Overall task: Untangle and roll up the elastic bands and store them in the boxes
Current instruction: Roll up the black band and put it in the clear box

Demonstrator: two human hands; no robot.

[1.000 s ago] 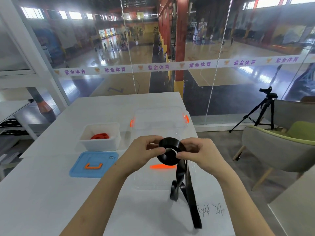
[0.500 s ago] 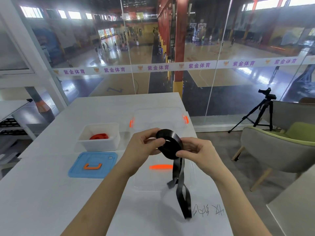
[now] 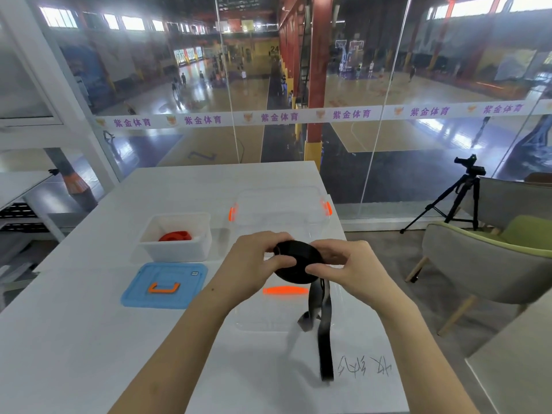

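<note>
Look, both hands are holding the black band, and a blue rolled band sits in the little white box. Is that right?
Not quite. The head view shows the rolled band in the white box is red, not blue. The left hand and right hand do hold the black band.

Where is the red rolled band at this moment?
In the head view, the red band lies inside the white box on the table at its left side, behind the blue lid.

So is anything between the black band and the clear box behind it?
Nothing visible. The left hand and right hand hold the black band in front of the clear box; its lid lies below them.
</note>
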